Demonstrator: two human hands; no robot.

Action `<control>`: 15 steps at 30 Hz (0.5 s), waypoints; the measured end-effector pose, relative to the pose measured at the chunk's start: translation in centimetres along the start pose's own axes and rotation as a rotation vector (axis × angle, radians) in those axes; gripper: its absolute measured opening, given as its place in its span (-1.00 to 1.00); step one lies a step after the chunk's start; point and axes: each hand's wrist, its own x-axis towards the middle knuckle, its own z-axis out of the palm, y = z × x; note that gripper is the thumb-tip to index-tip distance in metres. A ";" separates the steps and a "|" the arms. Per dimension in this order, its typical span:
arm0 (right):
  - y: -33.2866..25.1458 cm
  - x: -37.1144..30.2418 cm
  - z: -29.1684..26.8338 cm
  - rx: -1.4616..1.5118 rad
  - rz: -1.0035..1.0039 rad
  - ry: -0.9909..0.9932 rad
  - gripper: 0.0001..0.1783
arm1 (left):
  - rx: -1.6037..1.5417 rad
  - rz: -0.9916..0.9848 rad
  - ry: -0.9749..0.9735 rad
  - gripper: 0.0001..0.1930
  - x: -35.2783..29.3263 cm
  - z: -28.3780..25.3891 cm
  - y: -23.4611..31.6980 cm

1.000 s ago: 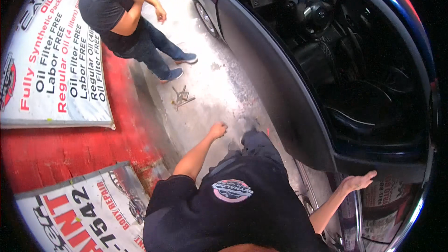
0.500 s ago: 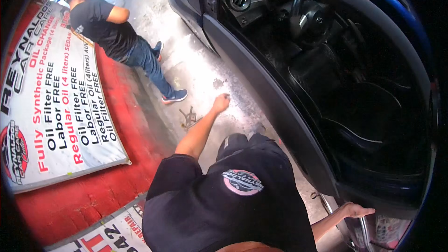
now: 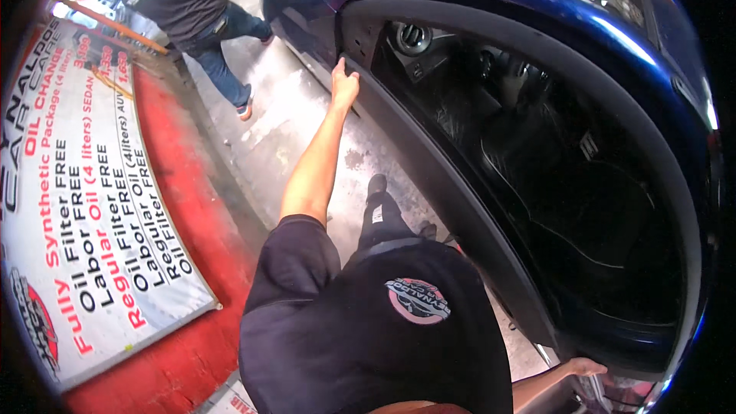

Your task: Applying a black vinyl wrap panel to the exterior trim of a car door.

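A dark blue car stands on my right, and its black-framed side opening (image 3: 452, 161) shows the dark cabin. My left hand (image 3: 345, 86) reaches forward to the front lower corner of that frame. Its index finger is stretched along the black edge, with the thumb apart; the other fingers are partly hidden. Down at the rear corner, my right hand (image 3: 587, 367) is closed over the black edge, its thumb on top and its fingertips hidden from view. A round air vent (image 3: 412, 37) sits just inside, beyond my left hand.
A person in a dark shirt and jeans (image 3: 201, 19) stands ahead on the left, on the concrete floor (image 3: 268, 119). A white printed banner (image 3: 195, 284) hangs on the red wall (image 3: 192, 330) at my left. An orange pole (image 3: 115, 27) slants beside the person.
My left hand has risen from over the floor to the car's front frame corner. My right hand stays at the rear edge. The other person has shifted farther ahead, and my view has turned slightly.
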 end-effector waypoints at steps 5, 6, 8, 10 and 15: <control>-0.2 1.4 -1.4 0.123 0.130 -0.068 -0.07 | 0.163 0.072 -0.021 -0.33 0.3 -0.2 0.4; -0.7 1.4 -1.8 0.140 0.164 -0.081 -0.06 | 0.044 0.070 -0.047 -0.32 0.1 -0.5 -0.1; -1.9 1.0 -2.3 0.160 0.215 -0.092 -0.06 | -0.085 0.019 -0.094 -0.30 0.1 -1.1 -1.4; -2.9 0.5 -2.4 0.178 0.250 -0.090 -0.06 | 0.078 0.022 -0.105 -0.30 0.7 -2.0 -2.9; -4.7 -0.4 -2.6 0.187 0.323 -0.080 -0.05 | -0.048 0.005 -0.243 -0.30 2.2 -3.8 -4.5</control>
